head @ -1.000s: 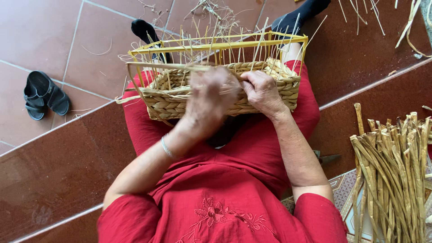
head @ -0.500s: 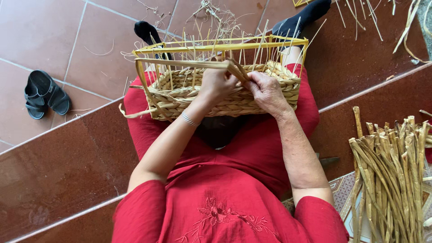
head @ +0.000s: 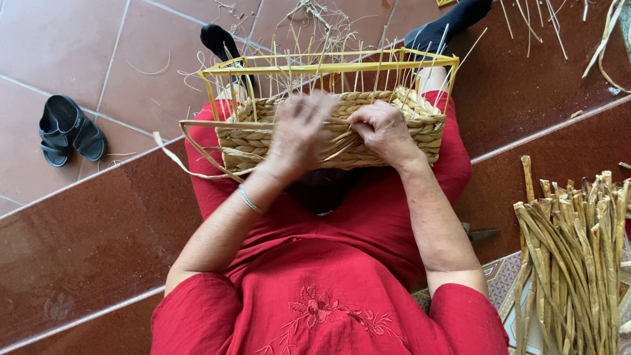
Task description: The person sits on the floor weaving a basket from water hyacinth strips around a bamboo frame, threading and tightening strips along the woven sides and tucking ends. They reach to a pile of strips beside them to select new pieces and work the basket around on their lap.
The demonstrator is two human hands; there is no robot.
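Two bare hands at the near wall of a half-woven basket (head: 394, 128), upper centre of the frame, resting on a lap in red clothing (head: 328, 276). Left hand (head: 299, 135) blurred, spread over the woven band left of centre — fingers seemingly open, grip not clear enough to tell. Right hand (head: 382, 129) just beside it, fingers curled down onto flat straw strands (head: 338, 148) against the weave, pinched together on them. Yellow frame (head: 328, 66) rising above the woven part, thin upright stakes (head: 289, 72) standing inside it. Loose strand (head: 190, 154) looping out from the basket's left end toward the left of the frame. Thin bangle (head: 248, 198) on the left wrist. Pair of black sandals (head: 66, 128) at left on the reddish floor tiles (head: 85, 243), well apart from the basket. Bundle of dried stalks (head: 572, 256) at lower right. Black-socked feet (head: 453, 20) at the top edge — beyond the basket.
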